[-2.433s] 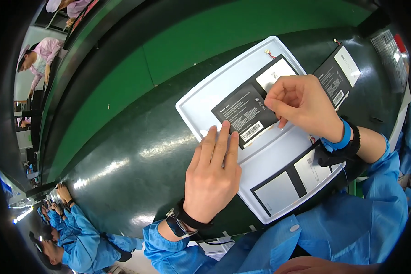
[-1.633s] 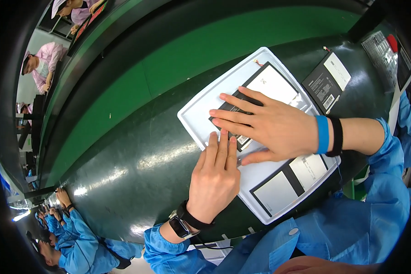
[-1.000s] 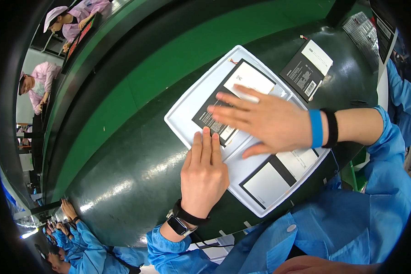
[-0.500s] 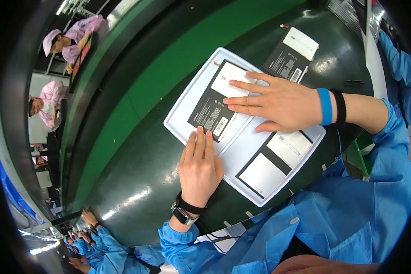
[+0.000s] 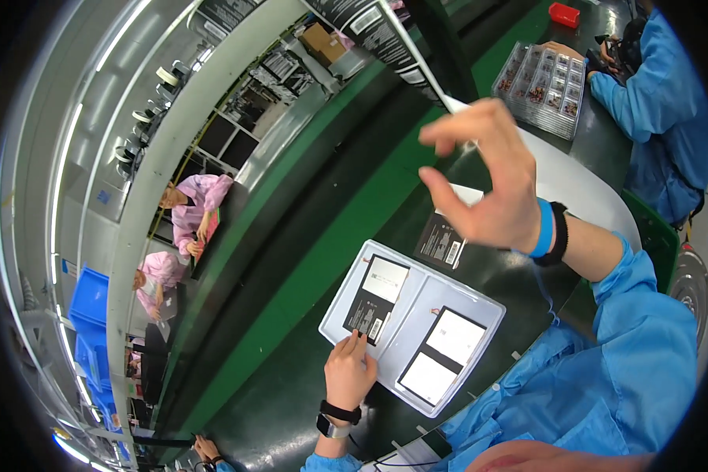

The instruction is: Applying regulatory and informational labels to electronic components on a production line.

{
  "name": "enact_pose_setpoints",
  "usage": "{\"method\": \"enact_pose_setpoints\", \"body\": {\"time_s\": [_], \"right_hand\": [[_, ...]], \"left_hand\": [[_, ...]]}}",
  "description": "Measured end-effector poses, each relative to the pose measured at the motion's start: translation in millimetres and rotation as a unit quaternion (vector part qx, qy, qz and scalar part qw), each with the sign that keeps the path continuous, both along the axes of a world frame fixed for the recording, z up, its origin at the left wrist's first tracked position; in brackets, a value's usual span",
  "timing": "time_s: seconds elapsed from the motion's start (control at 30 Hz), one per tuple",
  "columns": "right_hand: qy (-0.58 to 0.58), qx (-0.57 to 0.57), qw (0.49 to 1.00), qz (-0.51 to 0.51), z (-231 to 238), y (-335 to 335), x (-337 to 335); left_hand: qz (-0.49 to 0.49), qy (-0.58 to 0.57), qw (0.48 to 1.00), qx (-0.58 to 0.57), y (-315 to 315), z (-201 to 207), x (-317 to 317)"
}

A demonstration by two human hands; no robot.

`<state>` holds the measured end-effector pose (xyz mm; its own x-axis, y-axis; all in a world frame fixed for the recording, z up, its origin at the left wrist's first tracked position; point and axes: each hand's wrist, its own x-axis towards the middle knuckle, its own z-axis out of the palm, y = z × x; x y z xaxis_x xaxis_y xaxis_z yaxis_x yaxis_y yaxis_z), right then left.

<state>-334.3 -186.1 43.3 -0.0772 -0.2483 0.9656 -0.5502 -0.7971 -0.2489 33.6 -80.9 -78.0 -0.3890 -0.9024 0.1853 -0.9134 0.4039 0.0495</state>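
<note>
A pale two-compartment tray (image 5: pixel 407 318) lies on the table. Its left compartment holds a flat black-and-white battery pack (image 5: pixel 379 293); another flat battery pack (image 5: pixel 442 354), mostly white with a dark middle band, lies in the right one. My left hand (image 5: pixel 348 370) rests at the tray's near left edge, fingers stretched out, fingertips touching the lower end of the left pack. Raised above the table beyond the tray, my right hand (image 5: pixel 488 173) is open, with a gap between curved fingers and thumb. Below it a third battery pack (image 5: pixel 440 240) lies on the table, partly hidden by the hand.
Dark printed sheets or packs with barcodes (image 5: pixel 377 39) hang over the far side, close to my right hand. A clear compartment box of small parts (image 5: pixel 539 90) and a red bin (image 5: pixel 564 14) stand at the upper right, near a blue-sleeved co-worker (image 5: pixel 645 86). A green conveyor (image 5: pixel 291 291) runs beyond.
My right hand has lifted off the left pack and moved up and away. The left hand stays at the pack's lower end. My view has tilted up, showing more of the room.
</note>
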Motion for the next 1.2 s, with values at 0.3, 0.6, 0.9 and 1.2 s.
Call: {"method": "enact_pose_setpoints", "body": {"time_s": [0.3, 0.6, 0.9, 1.2], "right_hand": [[-0.013, 0.137, 0.991, -0.005, -30, -32, -60], [-0.092, 0.165, 0.941, 0.281, 5, 8, -53], [-0.236, 0.298, 0.799, 0.466, 10, 1, -65], [-0.098, 0.261, 0.842, 0.461, -5, 22, -65]], "left_hand": [[-0.054, 0.158, 0.975, -0.148, -32, 122, -99], [-0.221, 0.265, 0.895, -0.282, -79, 174, -228], [-0.209, 0.156, 0.907, -0.33, -66, 162, -247], [-0.226, 0.274, 0.881, -0.314, -78, 159, -240]]}}
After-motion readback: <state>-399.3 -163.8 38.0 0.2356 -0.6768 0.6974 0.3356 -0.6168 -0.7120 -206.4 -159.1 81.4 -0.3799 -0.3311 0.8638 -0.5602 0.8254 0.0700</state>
